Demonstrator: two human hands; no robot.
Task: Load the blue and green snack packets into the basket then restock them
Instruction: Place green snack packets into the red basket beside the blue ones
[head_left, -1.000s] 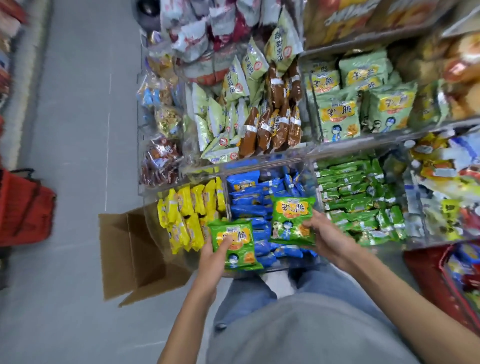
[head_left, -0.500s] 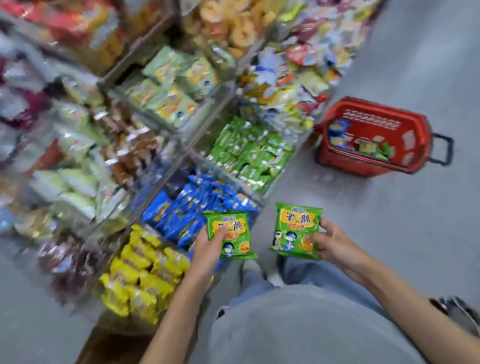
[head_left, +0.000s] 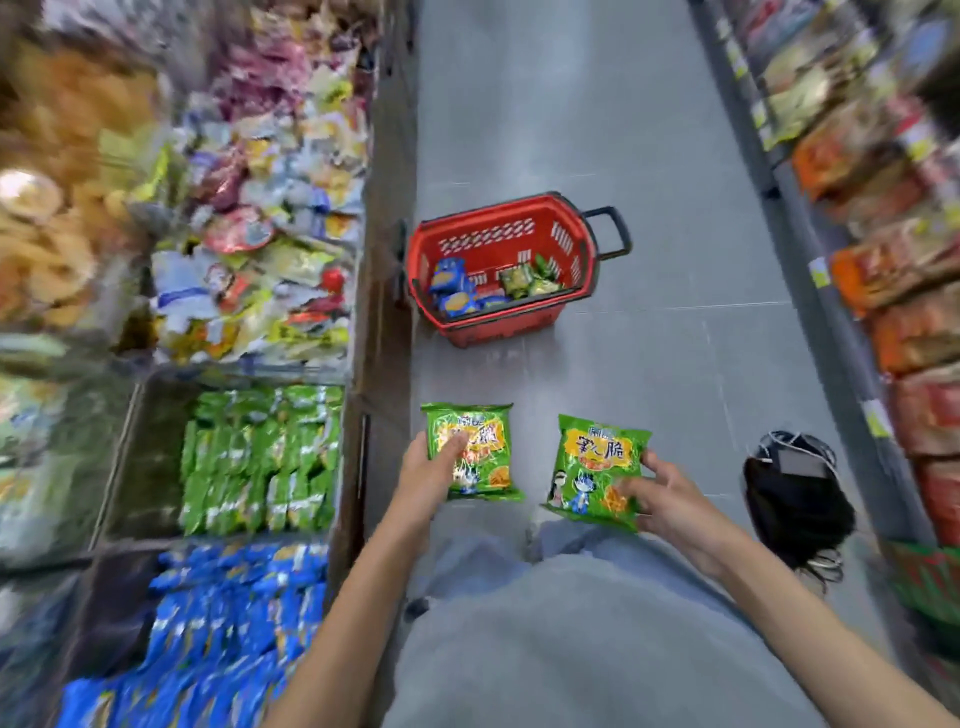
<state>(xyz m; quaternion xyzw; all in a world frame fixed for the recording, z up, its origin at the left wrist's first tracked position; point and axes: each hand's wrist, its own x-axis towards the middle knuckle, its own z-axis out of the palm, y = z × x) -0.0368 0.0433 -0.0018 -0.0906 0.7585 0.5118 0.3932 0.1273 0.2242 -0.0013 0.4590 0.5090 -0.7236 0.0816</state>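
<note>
- The left hand (head_left: 428, 475) grips 1 green snack packet (head_left: 471, 449), thumb laid across its face, held over the grey floor (head_left: 675, 364).
- The right hand (head_left: 670, 499) grips a 2nd green packet (head_left: 592, 467) by its right edge, just beside the 1st and apart from it.
- The red basket (head_left: 498, 234) stands on the floor beyond both hands, near the shelf's edge, holding blue packets (head_left: 452, 291) at its left and green ones (head_left: 530, 280) at its right.
- Shelf bins at left hold green packs (head_left: 260, 457) and blue packs (head_left: 223, 623).
</note>
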